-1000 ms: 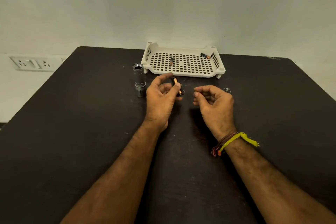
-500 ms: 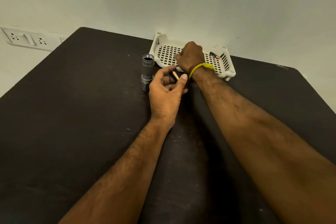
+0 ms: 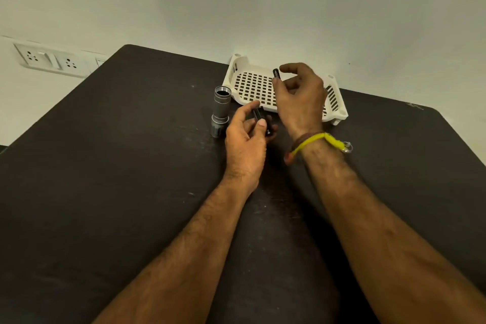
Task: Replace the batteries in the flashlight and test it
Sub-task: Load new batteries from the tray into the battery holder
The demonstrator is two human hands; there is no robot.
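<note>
The grey flashlight body (image 3: pixel 220 110) stands upright on the black table (image 3: pixel 118 166), its open end up, just left of my hands. My left hand (image 3: pixel 247 142) holds a dark battery holder (image 3: pixel 261 119) between thumb and fingers, close to the table. My right hand (image 3: pixel 299 97) hovers over the white slotted tray (image 3: pixel 247 84) and pinches a small dark battery (image 3: pixel 276 73) upright between thumb and forefinger. Whether other batteries lie in the tray is hidden by that hand.
A small silver cap or spring (image 3: pixel 347 147) lies on the table beside my right wrist. Wall sockets (image 3: pixel 47 59) sit on the wall at the far left. The tray stands against the wall at the table's far edge.
My right hand reached into the tray and has come up out of it with a battery pinched in its fingers. The left hand kept the holder near the flashlight body.
</note>
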